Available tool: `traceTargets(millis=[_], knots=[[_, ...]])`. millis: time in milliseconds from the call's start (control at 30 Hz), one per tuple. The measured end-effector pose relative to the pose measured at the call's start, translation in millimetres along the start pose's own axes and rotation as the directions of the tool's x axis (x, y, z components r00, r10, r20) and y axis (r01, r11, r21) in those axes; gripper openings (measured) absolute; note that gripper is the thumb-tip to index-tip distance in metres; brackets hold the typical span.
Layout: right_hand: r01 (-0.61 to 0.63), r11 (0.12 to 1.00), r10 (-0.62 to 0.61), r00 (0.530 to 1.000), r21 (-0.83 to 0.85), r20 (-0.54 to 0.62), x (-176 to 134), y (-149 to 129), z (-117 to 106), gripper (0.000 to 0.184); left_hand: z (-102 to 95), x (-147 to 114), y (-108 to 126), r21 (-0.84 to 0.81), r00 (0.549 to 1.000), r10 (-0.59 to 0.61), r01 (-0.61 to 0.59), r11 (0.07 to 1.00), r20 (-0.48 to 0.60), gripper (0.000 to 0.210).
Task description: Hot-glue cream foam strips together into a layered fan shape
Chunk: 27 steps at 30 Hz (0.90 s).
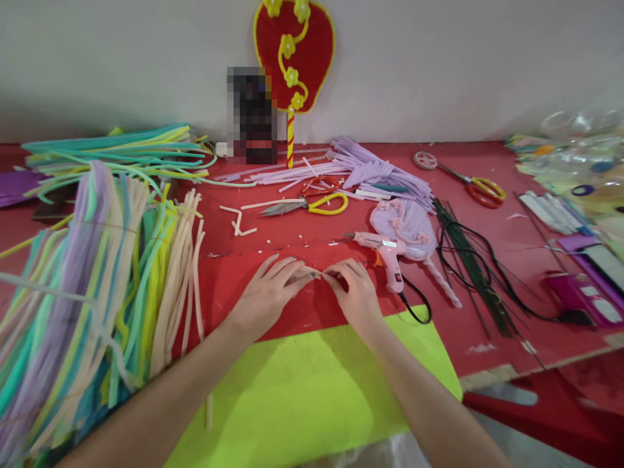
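Note:
Over the red tabletop my left hand (267, 290) pinches a short cream pipe cleaner piece (311, 270), partly hidden by the fingers. At its other end, the thumb and fingertips of my right hand (355, 290) are closed on the tip. A pink glue gun (385, 250) lies just beyond my right hand, with its nozzle pointing left. Behind both hands rest yellow-handled scissors (305, 207) and bent cream pipe cleaner pieces (238, 221). Beside the glue gun is a lilac fan shape (403, 224) with pink trim and a twisted handle.
Bundles of coloured pipe cleaners (92, 286) fill the left side. Lilac pipe cleaners (375, 169) lie at the back, near a red fan (297, 58) with yellow flowers. Dark green stems (475, 266), a black cord (507, 286) and a magenta power box (582, 296) occupy the right. A yellow-green sheet (312, 383) covers the front.

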State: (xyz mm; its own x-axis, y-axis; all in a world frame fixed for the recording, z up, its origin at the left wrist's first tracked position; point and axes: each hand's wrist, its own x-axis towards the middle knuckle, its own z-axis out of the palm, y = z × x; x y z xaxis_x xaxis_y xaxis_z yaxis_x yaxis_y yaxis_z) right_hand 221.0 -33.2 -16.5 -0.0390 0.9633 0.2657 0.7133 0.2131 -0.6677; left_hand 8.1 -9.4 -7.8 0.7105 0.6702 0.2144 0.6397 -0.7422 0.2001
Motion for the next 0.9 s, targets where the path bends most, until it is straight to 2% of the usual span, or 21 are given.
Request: traceTargets(millis=[100,200,267,367,433,500,633,833,900], knots=[[-0.015,0.999,0.017,0.999,0.051,-0.045,1,0,-2,0.011,1.2,-1,0,-0.016,0.998,-0.002,0.001,1.0,-0.067,0.048],[-0.028,0.994,0.038,0.994,0.105,-0.099,3,0,-5,0.014,1.3,-2,-2,-0.065,0.983,-0.061,0.05,0.997,-0.173,0.044],[-0.038,0.991,0.054,0.99,0.127,-0.127,4,0,-7,0.016,-2.4,-1,-5,-0.121,0.96,-0.159,0.135,0.984,-0.229,0.039],[-0.061,0.985,0.085,0.986,0.16,-0.147,4,1,-9,0.02,-15.6,1,-9,-0.27,0.894,-0.366,0.297,0.916,-0.258,0.027],[-0.069,0.981,0.096,0.985,0.181,-0.143,3,2,-10,0.022,-26.9,2,-11,-0.366,0.854,-0.468,0.37,0.854,-0.227,0.023],[-0.073,0.977,0.102,0.985,0.198,-0.138,2,4,-12,0.025,-36.5,2,-13,-0.414,0.841,-0.512,0.409,0.813,-0.176,0.022],[-0.11,0.964,0.146,0.98,0.243,-0.136,2,7,-15,0.028,-44.0,2,-20,-0.422,0.859,-0.506,0.43,0.798,-0.082,0.021],[-0.171,0.918,0.233,0.963,0.359,-0.138,2,11,-21,0.032,-41.3,14,-24,-0.416,0.891,-0.424,0.452,0.789,0.163,0.023],[-0.179,0.906,0.245,0.961,0.383,-0.13,2,11,-22,0.034,-38.8,20,-23,-0.402,0.888,-0.416,0.459,0.792,0.195,0.028]])
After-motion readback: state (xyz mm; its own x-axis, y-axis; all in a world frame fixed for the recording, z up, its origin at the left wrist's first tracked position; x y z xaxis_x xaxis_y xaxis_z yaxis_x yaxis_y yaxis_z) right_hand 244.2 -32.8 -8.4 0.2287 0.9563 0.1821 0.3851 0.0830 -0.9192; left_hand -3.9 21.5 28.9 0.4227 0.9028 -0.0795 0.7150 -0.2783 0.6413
